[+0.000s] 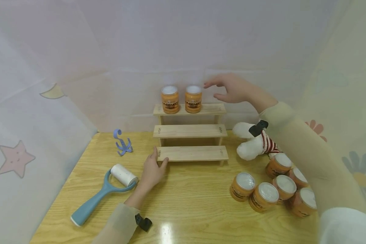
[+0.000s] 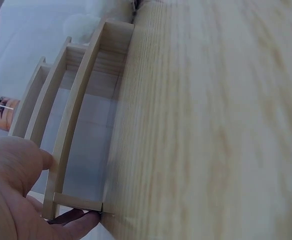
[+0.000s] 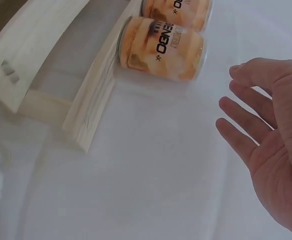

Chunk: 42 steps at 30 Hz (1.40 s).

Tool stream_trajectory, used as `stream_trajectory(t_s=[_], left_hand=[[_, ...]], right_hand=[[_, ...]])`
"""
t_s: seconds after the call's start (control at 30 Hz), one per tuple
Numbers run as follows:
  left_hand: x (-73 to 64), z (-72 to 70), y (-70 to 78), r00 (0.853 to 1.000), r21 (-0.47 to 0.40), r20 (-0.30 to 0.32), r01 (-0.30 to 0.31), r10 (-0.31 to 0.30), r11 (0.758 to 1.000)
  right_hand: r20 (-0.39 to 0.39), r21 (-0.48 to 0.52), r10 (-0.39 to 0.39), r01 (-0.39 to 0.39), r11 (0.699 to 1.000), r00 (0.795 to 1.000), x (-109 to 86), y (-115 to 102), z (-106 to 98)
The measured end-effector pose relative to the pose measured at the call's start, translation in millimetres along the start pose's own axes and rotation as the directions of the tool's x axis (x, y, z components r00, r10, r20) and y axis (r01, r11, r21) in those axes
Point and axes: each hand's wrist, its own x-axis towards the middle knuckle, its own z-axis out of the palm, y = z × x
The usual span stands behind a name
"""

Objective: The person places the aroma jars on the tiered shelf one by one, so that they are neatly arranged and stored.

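Note:
A three-step wooden shelf (image 1: 190, 131) stands on the table against the cloth backdrop. Two orange jars with white lids, the left jar (image 1: 170, 100) and the right jar (image 1: 193, 99), sit side by side on its top step. My left hand (image 1: 153, 171) grips the left end of the bottom step; in the left wrist view the thumb lies on the step's edge and fingers reach around the end leg. Just right of the right jar, my right hand (image 1: 228, 88) is in the air, fingers spread and bent a little, holding nothing, apart from the jar (image 3: 161, 49) in the right wrist view.
Several more orange jars (image 1: 263, 196) are grouped at the right of the table. White fluffy plush legs (image 1: 250, 148) with red-striped cuffs lie behind them, partly under my right arm. A blue-handled lint roller (image 1: 93, 203) and a purple hook (image 1: 122, 144) lie to the left.

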Motion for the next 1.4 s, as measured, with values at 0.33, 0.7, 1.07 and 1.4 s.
stream_trajectory(t_s=[0.33,0.7,1.07,1.4], left_hand=[[-1.0,-0.5,0.1,1.0,-0.003,0.011,0.01,-0.01,1.0],[-3.4,-1.2,-2.1,1.0,-0.016,0.001,0.02,-0.02,1.0],[-2.6,-0.2,-1.5,1.0,-0.021,-0.018,0.014,-0.015,1.0],[-3.8,-1.5,-1.6,1.0,-0.027,-0.002,0.02,-0.02,0.999]], right_hand=[[-0.052,-0.034,-0.03,0.028,0.999,0.998,-55.0,15.7,-5.8],[-0.023,-0.032,0.08,-0.081,0.996,0.997,-113.1,31.5,-7.7],[-0.047,-0.046,0.126,-0.128,0.991,0.991,-156.9,45.3,-3.2],[-0.074,-0.046,0.201,-0.204,0.978,0.977,-194.2,54.4,8.3]])
